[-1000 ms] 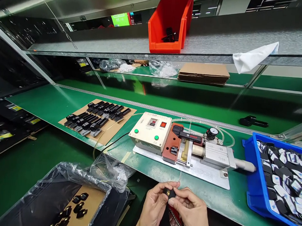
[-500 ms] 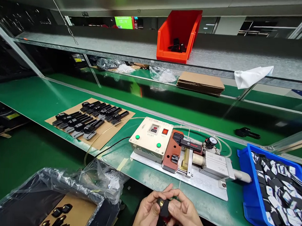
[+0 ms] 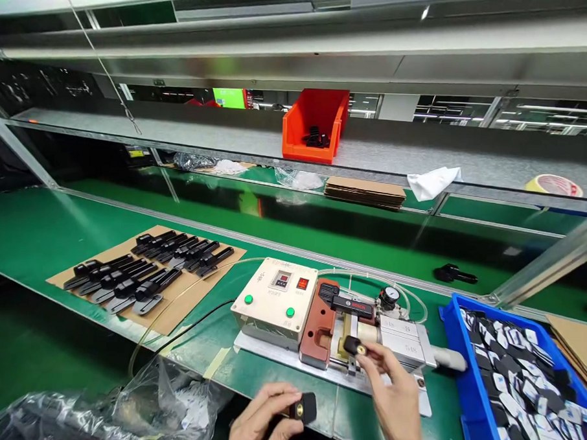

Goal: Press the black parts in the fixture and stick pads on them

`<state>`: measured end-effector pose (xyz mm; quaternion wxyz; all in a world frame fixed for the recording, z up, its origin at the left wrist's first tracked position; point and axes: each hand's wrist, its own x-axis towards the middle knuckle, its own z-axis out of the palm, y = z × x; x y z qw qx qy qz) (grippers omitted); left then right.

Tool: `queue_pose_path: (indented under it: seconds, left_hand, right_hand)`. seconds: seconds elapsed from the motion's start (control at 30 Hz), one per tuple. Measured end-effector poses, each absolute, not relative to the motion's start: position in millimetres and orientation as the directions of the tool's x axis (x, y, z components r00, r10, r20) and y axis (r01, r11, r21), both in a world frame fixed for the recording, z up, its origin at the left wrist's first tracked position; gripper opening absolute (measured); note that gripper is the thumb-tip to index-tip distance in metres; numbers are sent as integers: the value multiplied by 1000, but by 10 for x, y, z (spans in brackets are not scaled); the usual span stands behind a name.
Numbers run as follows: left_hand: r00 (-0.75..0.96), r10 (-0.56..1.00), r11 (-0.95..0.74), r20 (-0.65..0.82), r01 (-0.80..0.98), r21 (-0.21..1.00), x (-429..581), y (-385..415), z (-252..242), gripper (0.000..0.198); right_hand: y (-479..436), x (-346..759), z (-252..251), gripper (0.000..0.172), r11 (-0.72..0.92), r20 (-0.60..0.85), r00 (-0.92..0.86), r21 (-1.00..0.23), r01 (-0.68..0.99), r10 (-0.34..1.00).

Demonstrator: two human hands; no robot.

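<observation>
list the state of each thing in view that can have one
Left hand: pinching a black part
Right hand: pinching a second black part
Black tools: laid in two rows
Orange bin: holding some black pieces
Blue bin: piled with black and white pieces
White cloth: hanging over the shelf edge
Cardboard sheets: stacked
Red switch: cannot tell if on

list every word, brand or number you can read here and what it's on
"BOSCH": on the black bar
"548": on the silver cylinder block; its second marking is unclear
Too small or blurred: lettering on the control box, its display, the pressure gauge, print on the tape roll, the green sign behind
</observation>
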<state>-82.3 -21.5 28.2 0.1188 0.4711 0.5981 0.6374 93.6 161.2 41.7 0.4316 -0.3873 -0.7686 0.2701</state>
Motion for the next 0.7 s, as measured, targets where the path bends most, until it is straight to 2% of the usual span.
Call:
queue_pose_path:
  seconds: [0.07,0.13,0.2,0.27,0.37,0.47,0.6,0.7]
  left_hand:
    - [-380,647,-245,660,717,653,-920,-91,506,27]
    - [-188,601,-215,777,898,384,-981,94,740,35]
    - [-11,616,-165,787,976,143,-1008,329,900,35]
    - [73,683,-95,727,995,-12,-1012,574,942,26]
    - [125,787,-65,604,991,-121,-1013,855,827,19]
    - [129,817,-30,562,983,-182,-1041,972,653,25]
    - [178,815,-17,552,958,-285,-1128,993,523,30]
    - [221,789,-55,574,955,-292,-1200,976,519,28]
  right_hand:
    - [1578,1258,229,27,525,474,-227,-747,409,851]
    - [1516,1500,54,27,533,504,-197,-706,466,841]
    - [1431,1648,-53,25,557,537,-209,-643,526,817]
    - [1365,1753,-50,22,580,570,-224,-579,573,790]
    - [1374,2015,152,21,585,626,-194,-510,631,755]
    - [1580,2492,433,21,458,649,-28,-505,732,760]
    - [2103,3107,609,31,147,518,168,-512,846,839]
    - [2384,3320,585,34,20,397,215,-511,860,892]
